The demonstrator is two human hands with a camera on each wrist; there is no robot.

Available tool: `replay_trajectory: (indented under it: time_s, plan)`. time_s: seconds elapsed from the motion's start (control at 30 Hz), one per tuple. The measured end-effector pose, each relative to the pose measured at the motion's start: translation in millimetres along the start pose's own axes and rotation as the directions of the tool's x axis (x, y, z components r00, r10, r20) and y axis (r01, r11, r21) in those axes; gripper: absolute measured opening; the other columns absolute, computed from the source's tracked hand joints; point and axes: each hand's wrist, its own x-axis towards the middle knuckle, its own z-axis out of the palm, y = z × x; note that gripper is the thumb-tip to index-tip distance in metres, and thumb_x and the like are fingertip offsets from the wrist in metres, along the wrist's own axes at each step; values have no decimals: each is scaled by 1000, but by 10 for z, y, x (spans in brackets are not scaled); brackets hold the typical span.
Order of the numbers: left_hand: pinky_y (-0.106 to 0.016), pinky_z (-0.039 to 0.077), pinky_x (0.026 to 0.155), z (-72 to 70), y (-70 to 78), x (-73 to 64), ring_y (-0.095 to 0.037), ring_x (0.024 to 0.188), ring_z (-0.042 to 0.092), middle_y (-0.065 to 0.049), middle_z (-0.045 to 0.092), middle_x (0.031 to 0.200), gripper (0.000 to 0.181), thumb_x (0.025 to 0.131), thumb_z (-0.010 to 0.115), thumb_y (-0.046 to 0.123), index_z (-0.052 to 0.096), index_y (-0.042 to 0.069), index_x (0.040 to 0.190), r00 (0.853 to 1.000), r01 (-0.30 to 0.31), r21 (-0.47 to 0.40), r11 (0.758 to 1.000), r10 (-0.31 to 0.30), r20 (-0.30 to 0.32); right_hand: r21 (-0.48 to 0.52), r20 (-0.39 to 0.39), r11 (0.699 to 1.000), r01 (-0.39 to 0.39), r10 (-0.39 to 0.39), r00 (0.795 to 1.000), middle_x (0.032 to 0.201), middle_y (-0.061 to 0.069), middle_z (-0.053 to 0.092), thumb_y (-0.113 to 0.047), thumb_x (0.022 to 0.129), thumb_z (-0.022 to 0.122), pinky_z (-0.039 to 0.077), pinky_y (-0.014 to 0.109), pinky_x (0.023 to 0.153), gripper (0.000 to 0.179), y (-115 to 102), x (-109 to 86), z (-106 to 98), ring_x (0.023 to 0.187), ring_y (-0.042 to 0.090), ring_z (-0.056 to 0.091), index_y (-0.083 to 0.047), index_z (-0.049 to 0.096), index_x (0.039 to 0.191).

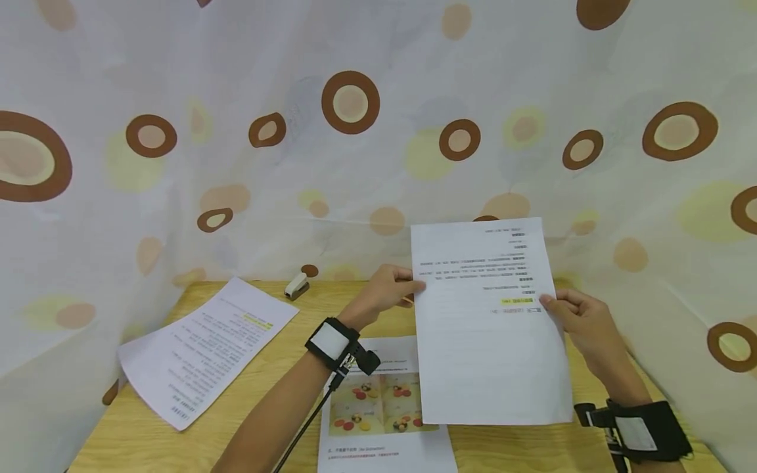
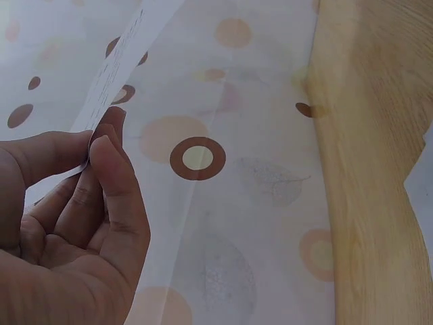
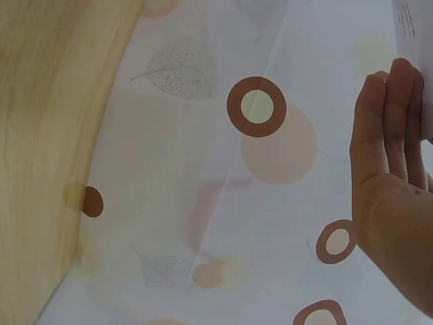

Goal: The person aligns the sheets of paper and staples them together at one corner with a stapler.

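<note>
Both hands hold up a printed sheet of paper [image 1: 491, 368] by its two side edges, above the table. Its text appears upside down in the head view, with one line highlighted in yellow. My left hand [image 1: 387, 292] pinches the left edge between thumb and fingers; the left wrist view shows the left hand [image 2: 88, 203] with the thin sheet caught at the fingertips. On the opposite edge, my right hand [image 1: 582, 322] grips with the thumb in front and fingers behind. In the right wrist view the right hand [image 3: 392, 149] is partly cut off beside the sheet.
Below the held sheet lies a page with colour pictures [image 1: 355, 414], partly covered by it. Another printed sheet [image 1: 207, 348] rests at the table's left. A small white stapler [image 1: 297, 286] stands near the back edge of the wooden table [image 1: 266, 368]. A patterned curtain [image 1: 378, 171] surrounds the table.
</note>
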Motion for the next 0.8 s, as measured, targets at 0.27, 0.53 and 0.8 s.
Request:
replay_trajectory:
  time_s: [0.27, 0.53, 0.8]
  plan:
    - [-36, 54, 79, -216, -5, -220, -19, 78, 64, -9, 71, 96, 21, 99, 62, 9, 72, -2, 114, 1000, -15, 17, 1000, 16, -25, -17, 66, 1000, 24, -23, 998, 91, -4, 74, -23, 102, 60, 53, 24, 67, 41, -85, 85, 206, 75, 13, 67, 14, 60, 120]
    - [-37, 55, 80, -364, -126, -413, -18, 78, 66, -9, 71, 97, 22, 98, 64, 11, 72, -2, 114, 996, 25, 36, 999, -22, -84, -20, 108, 1000, -22, 24, 994, 94, 6, 74, -26, 101, 63, 53, 26, 66, 44, -143, 110, 444, 76, 15, 68, 12, 61, 121]
    - [-40, 56, 81, -446, -331, -556, -19, 79, 68, -10, 73, 100, 24, 97, 66, 13, 72, -2, 115, 994, 46, 37, 998, -43, -99, -74, 158, 995, -61, 72, 985, 92, 9, 74, -30, 99, 65, 45, 28, 56, 43, -120, 96, 619, 71, 18, 64, 8, 64, 121]
